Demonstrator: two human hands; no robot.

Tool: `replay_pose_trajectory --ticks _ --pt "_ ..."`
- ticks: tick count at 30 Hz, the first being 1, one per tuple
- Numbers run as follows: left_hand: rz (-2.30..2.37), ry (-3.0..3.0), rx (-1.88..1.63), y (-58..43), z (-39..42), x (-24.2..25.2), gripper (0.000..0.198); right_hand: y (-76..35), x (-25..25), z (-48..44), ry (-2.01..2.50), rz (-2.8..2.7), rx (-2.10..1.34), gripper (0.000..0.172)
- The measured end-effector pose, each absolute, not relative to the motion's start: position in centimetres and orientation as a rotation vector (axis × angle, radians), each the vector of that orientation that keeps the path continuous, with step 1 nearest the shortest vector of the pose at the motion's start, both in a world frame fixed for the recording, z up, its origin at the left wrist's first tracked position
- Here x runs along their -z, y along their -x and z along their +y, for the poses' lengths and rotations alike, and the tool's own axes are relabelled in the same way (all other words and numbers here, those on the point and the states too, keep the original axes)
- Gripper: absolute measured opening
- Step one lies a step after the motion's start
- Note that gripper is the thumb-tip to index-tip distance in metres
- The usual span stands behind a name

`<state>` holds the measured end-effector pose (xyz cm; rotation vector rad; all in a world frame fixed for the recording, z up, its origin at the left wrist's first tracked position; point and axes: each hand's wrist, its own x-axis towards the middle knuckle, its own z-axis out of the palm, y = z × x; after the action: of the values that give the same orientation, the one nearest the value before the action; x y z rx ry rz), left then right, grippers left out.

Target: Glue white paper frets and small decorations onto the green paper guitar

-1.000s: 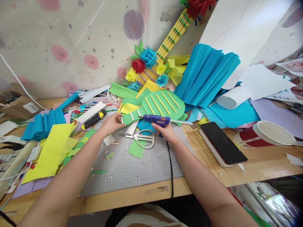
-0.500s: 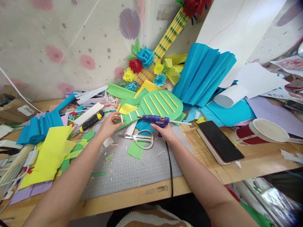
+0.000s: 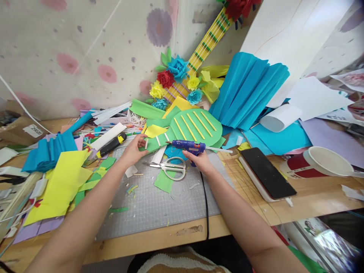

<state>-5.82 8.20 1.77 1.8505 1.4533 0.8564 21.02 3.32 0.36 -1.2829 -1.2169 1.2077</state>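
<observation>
My right hand [image 3: 200, 160] is wrapped round a blue glue gun [image 3: 187, 146], with a white glue stick poking out of its back end. The gun's nozzle points left, close to the neck of a green paper guitar [image 3: 196, 127]. Yellow strips lie across the guitar's round body and short white strips cross its neck. At the neck's left end, my left hand [image 3: 136, 148] grips the guitar between thumb and fingers. White-handled scissors [image 3: 173, 168] lie below the glue gun on the grey cutting mat [image 3: 148, 212], beside a green paper scrap [image 3: 164, 182].
Behind stands a yellow guitar [image 3: 203, 47] with paper flowers. Pleated blue paper [image 3: 247, 93] rises at the back right. A phone [image 3: 269, 172] and a paper cup [image 3: 315, 163] stand on the right. Left are a utility knife [image 3: 112, 145] and yellow paper [image 3: 58, 185]. The gun's cord [image 3: 205, 204] hangs over the table edge.
The whole view has shifted slightly, so things sit a little further right. Both hands keep their holds on the guitar and the glue gun, almost still.
</observation>
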Motion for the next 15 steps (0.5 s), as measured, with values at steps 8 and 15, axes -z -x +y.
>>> replay_pose_trajectory --ticks 8,15 --pt "1.452 -1.810 -0.912 5.57 8.43 -1.93 0.050 -20.96 -0.40 3.27 1.290 -1.217 -1.204 0.036" --pt "1.487 -1.759 -0.973 5.61 7.98 -2.39 0.049 -21.00 -0.23 3.29 1.288 -1.227 -1.210 0.037"
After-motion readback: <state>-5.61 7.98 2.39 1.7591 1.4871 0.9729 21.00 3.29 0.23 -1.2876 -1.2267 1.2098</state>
